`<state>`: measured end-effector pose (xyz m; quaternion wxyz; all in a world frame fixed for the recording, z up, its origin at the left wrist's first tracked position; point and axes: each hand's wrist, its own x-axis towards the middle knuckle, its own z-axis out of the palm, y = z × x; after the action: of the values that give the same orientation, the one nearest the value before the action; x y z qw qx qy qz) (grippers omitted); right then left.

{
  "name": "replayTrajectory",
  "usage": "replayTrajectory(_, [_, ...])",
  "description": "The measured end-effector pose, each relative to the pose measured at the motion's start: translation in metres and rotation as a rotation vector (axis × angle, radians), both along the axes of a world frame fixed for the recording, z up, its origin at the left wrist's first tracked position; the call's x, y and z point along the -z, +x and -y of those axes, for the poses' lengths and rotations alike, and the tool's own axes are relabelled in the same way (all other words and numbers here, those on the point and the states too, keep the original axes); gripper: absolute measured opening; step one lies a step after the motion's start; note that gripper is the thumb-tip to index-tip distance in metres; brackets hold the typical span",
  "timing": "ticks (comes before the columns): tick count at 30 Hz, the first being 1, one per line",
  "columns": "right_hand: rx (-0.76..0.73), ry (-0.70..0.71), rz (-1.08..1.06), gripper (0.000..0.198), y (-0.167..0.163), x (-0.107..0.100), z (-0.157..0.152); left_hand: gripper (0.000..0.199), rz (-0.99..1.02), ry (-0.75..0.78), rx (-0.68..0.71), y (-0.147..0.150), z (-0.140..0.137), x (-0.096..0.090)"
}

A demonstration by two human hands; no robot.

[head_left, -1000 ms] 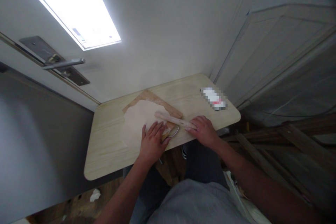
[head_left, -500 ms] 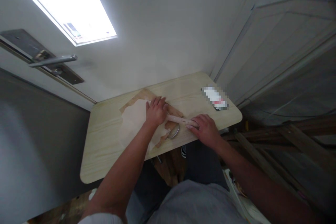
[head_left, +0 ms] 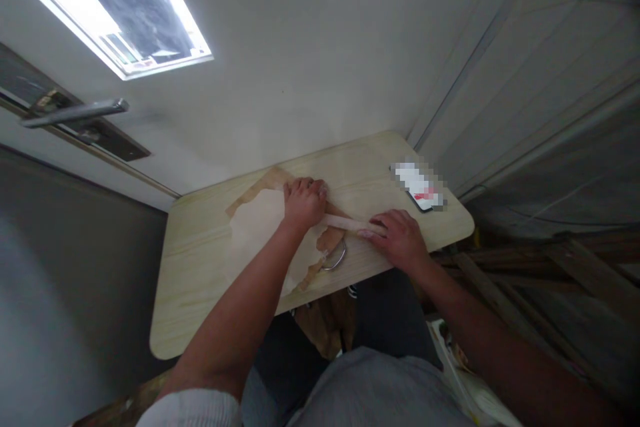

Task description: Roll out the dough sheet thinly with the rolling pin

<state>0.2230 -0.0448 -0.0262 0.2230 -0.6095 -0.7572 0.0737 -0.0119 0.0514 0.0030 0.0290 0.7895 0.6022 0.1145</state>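
A thin, pale sheet of dough (head_left: 257, 223) is spread over a brown board (head_left: 277, 177), draping past its edges onto the table. A light wooden rolling pin (head_left: 345, 222) reaches across the right part of the dough and board. My left hand (head_left: 306, 202) is closed over the pin's left part, above the dough, and hides that end. My right hand (head_left: 400, 238) grips the right end, beyond the board's edge, with the thumb along the pin. A curved metal handle (head_left: 342, 257) sticks out from the board's near right side, below the pin.
The small wood-grain table (head_left: 187, 280) stands against a white door with a metal lever handle (head_left: 75, 113) and a bright window (head_left: 165, 33). A phone with a blurred screen (head_left: 419, 185) lies at the table's right end. Wooden slats (head_left: 500, 293) are beyond it.
Both hands have shifted slightly right and away from me with the rolling pin. My head view has moved a little, and the window shows darker shapes now.
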Motion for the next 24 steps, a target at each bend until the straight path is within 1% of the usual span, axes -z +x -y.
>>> replayTrajectory(7, [0.008,-0.004,0.027,0.039,0.005,0.0,-0.013,0.039,-0.009,0.029,0.004,0.008,-0.016,0.0])
replayTrajectory(12, [-0.014,-0.017,0.032,0.037,0.004,-0.004,-0.016,0.04,-0.006,0.049,-0.006,0.008,-0.014,-0.002])
replayTrajectory(15, [-0.012,-0.019,0.034,0.035,0.001,-0.009,-0.01,0.04,0.003,0.06,-0.015,0.005,-0.004,-0.003])
replayTrajectory(19, [0.013,-0.008,0.05,0.036,-0.006,-0.014,0.005,0.041,0.016,0.057,-0.049,-0.002,0.019,-0.002])
replayTrajectory(24, [0.057,0.05,0.082,0.038,-0.014,-0.011,0.027,0.045,0.015,0.068,-0.097,-0.008,0.054,-0.002])
